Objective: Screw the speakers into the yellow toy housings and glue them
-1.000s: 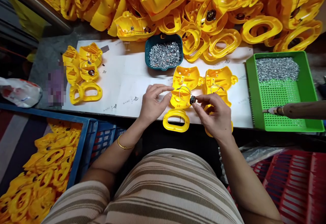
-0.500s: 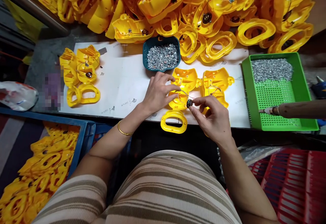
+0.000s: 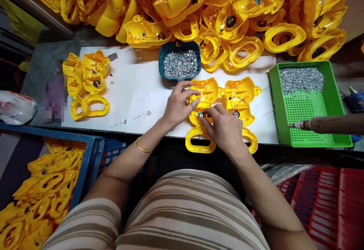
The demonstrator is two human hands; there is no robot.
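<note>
My right hand (image 3: 224,128) pinches a small round speaker (image 3: 200,114) between thumb and fingers, down inside the lower part of a yellow plastic shell half (image 3: 209,91). My left hand (image 3: 179,104) is at the left side of this shell, fingers apart, with the fingertips over its edge. Whether they touch a wire there is hard to see. A yellow ring-shaped handle (image 3: 200,151) joins the shell's lower end at the table edge. Just to the right lies a second yellow shell half (image 3: 241,91), with wires and a round speaker (image 3: 235,113) in it.
Behind my hands stands a dark teal tub (image 3: 162,62) of small metal parts. A green basket (image 3: 335,106) with screws is at right, a screwdriver-like tool (image 3: 321,125) above it. Yellow shells (image 3: 176,0) are heaped at the back; more shells (image 3: 91,79) lie left.
My right hand has moved left and down with the speaker, from above the shell into it. My left hand has shifted slightly right, and its fingers have spread from the wire.
</note>
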